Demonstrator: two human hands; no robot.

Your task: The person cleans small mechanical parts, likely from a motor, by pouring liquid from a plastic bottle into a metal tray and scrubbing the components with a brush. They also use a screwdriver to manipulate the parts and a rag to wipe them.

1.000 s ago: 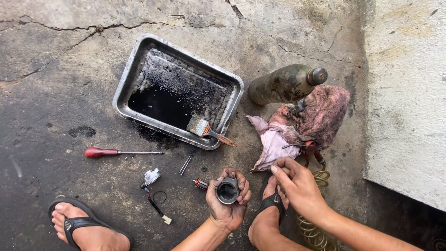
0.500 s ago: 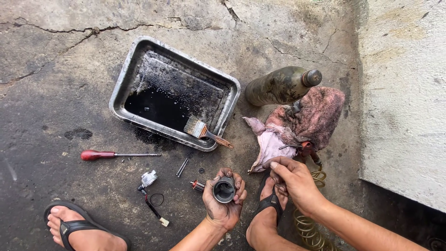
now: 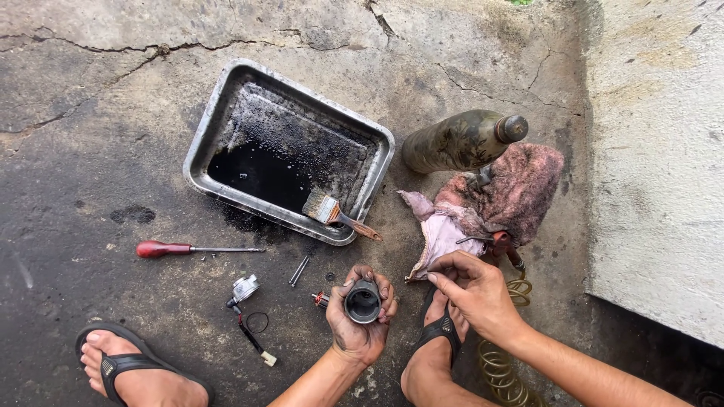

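Note:
My left hand (image 3: 360, 325) grips a small dark metal cylinder (image 3: 363, 301), a hollow part with its open end facing up. My right hand (image 3: 473, 290) is just to the right of it, fingers pinched at the lower edge of a dirty pink rag (image 3: 490, 203) that lies on the concrete. Something small may be between the fingertips, but I cannot make it out. Both hands are oily. My feet in black sandals show at the bottom, one at the left (image 3: 132, 369) and one between my arms (image 3: 434, 343).
A metal tray (image 3: 377, 151) with black oily liquid holds a paintbrush (image 3: 335, 212) leaning on its rim. A red-handled screwdriver (image 3: 181, 249), small carburettor parts (image 3: 245, 290), pins (image 3: 299, 270) and an O-ring lie on the floor. A grimy bottle (image 3: 460, 139), a coiled hose (image 3: 501, 369) and a concrete wall (image 3: 656, 151) are at right.
My right hand has shifted slightly along the rag's edge. The left hand keeps holding the cylinder in the same place.

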